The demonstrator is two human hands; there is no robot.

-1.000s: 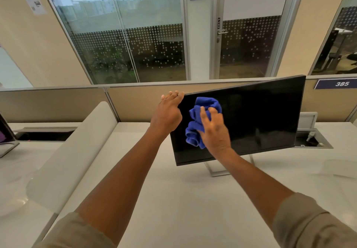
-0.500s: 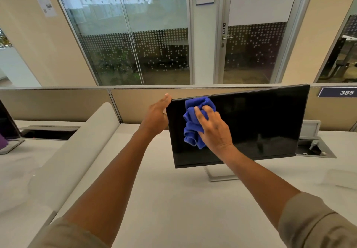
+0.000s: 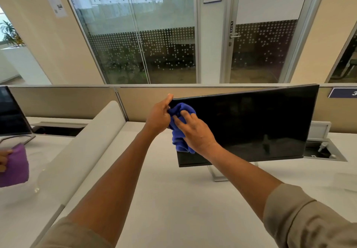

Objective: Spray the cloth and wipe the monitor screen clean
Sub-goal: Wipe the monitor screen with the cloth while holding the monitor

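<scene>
A black monitor [image 3: 257,124] stands on a silver foot on the white desk, turned a little to the left. My right hand [image 3: 195,133] presses a crumpled blue cloth [image 3: 178,128] flat against the screen's left edge. My left hand [image 3: 159,114] grips the monitor's upper left corner, thumb on the top rim, touching the cloth. No spray bottle is in view.
A white curved divider [image 3: 85,151] splits this desk [image 3: 173,199] from the left one. There, another person's hand [image 3: 3,159] holds a purple cloth [image 3: 15,166] by a second monitor [image 3: 9,112]. An open cable tray [image 3: 324,151] sits behind the monitor at right.
My right hand slid the blue cloth leftward to the screen's left edge, against my left hand. My left hand closed on the corner. The purple cloth came into view at left.
</scene>
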